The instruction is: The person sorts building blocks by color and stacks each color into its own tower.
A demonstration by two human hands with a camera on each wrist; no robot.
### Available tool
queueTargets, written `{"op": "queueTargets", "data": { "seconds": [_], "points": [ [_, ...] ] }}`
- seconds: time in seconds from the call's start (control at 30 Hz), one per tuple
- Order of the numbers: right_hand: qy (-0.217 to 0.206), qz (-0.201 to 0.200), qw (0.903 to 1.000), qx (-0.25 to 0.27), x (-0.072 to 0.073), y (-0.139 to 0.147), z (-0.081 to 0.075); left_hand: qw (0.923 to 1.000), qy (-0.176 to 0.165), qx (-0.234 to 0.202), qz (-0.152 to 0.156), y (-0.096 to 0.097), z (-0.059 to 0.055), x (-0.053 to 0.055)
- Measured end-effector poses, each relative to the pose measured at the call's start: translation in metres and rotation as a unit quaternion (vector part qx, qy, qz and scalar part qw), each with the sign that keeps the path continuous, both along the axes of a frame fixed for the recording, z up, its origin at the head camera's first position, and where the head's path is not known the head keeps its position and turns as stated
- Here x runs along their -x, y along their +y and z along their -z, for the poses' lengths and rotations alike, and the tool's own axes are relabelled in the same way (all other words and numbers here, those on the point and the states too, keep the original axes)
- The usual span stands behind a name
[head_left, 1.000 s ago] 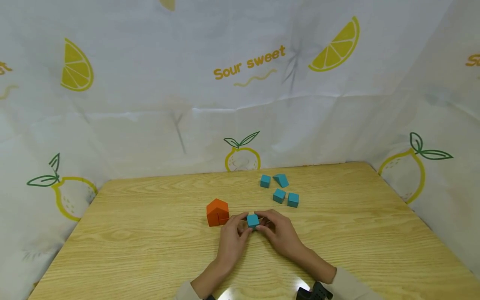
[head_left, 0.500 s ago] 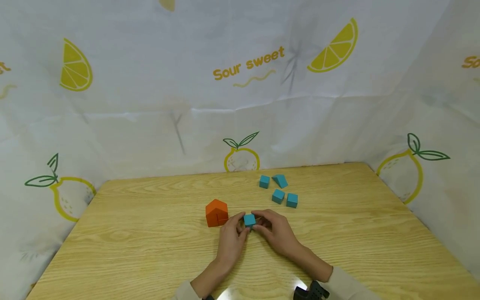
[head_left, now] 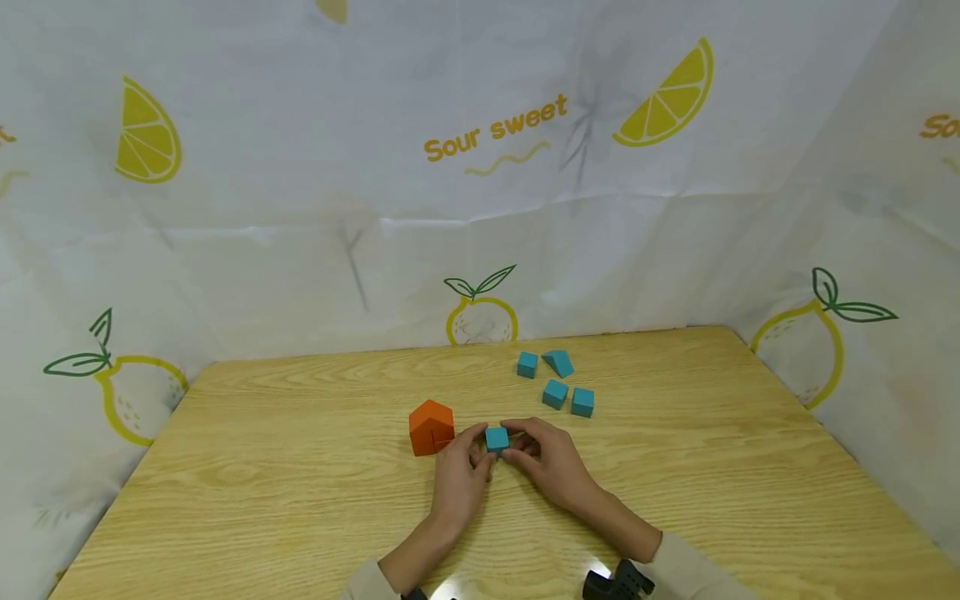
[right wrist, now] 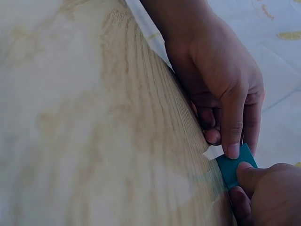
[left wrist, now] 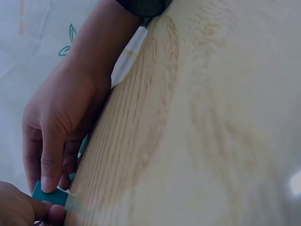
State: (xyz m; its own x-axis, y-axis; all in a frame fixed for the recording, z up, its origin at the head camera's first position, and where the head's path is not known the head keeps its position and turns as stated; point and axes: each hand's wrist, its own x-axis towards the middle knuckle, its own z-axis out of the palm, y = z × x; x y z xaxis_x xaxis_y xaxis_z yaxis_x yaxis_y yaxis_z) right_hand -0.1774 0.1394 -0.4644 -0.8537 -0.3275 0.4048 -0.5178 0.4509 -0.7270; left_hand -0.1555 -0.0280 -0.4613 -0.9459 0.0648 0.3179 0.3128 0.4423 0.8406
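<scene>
head view shows left hand point(head_left: 457, 483) and right hand point(head_left: 558, 467), both part-closed, pinching one blue cube point(head_left: 497, 438) between them beside the orange blocks point(head_left: 431, 423), which a leftward slip of the left knuckles could topple.

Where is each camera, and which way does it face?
Head: worn on the head, facing forward and down over the pale wooden table; left hand and right hand show.
Left wrist: worn there, facing the blue cube; both hands show.
Right wrist: worn there, facing the cube; both hands show.
The wrist views share that cube.
</scene>
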Motion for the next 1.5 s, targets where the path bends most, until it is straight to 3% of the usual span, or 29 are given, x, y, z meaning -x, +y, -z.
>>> {"op": "queueTargets", "data": {
  "seconds": [0.2,0.57,0.93,1.2,1.5],
  "points": [
    [0.014,0.007,0.9999,0.0,0.001,-0.001,0.001,1.0,-0.002,-0.002,-0.002,0.0,0.0,0.001],
    [-0.001,0.019,0.9998,-0.002,0.002,-0.001,0.002,1.0,0.003,0.003,-0.006,0.002,0.001,0.002],
    [0.026,0.014,0.9996,-0.001,0.0,-0.001,0.0,1.0,0.005,-0.005,-0.001,0.002,0.002,0.002],
    [-0.021,0.043,0.9985,0.027,-0.002,0.01,-0.006,0.9999,0.0,-0.005,-0.009,0.002,0.003,0.002],
    [0.057,0.084,0.9941,0.039,0.009,0.036,-0.012,0.9998,0.001,-0.011,-0.014,0.003,0.003,0.003]
  ]
}}
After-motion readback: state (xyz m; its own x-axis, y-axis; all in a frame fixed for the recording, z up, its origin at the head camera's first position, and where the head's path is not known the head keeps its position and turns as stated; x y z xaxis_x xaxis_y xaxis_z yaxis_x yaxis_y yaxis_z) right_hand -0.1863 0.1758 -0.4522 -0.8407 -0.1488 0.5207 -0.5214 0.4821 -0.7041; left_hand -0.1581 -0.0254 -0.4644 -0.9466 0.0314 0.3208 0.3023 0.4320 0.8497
